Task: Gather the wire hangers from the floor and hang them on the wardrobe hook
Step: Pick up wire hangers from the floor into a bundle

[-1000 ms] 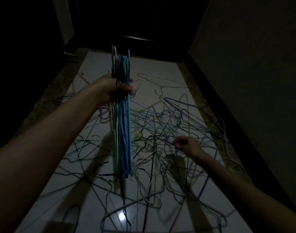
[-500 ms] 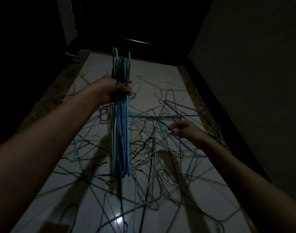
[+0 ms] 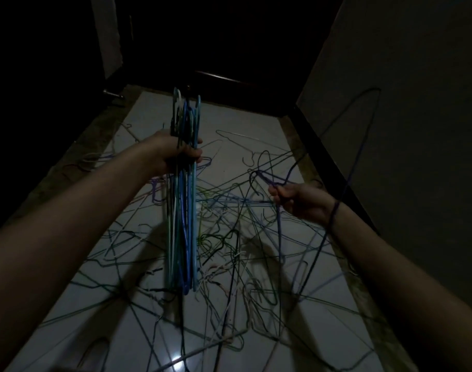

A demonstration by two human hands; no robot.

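Observation:
My left hand [image 3: 173, 153] grips a vertical bundle of blue, white and green wire hangers [image 3: 182, 224] just below their hooks, held out above the floor. My right hand [image 3: 299, 201] pinches a purple wire hanger [image 3: 361, 146] near its hook; its frame rises up and to the right in front of the dark wall. Many more loose wire hangers [image 3: 229, 237] lie tangled across the pale floor below both hands. No wardrobe hook is visible in the dim light.
The pale tiled floor [image 3: 138, 318] runs as a strip between a dark wall [image 3: 417, 130] on the right and dark furniture on the left. A dark doorway or cabinet front [image 3: 216, 49] closes the far end. A door stop or handle [image 3: 113, 93] glints at far left.
My right hand has lifted from the pile up and to the right, pulling the purple hanger off the floor. The left hand holds its bundle in nearly the same place.

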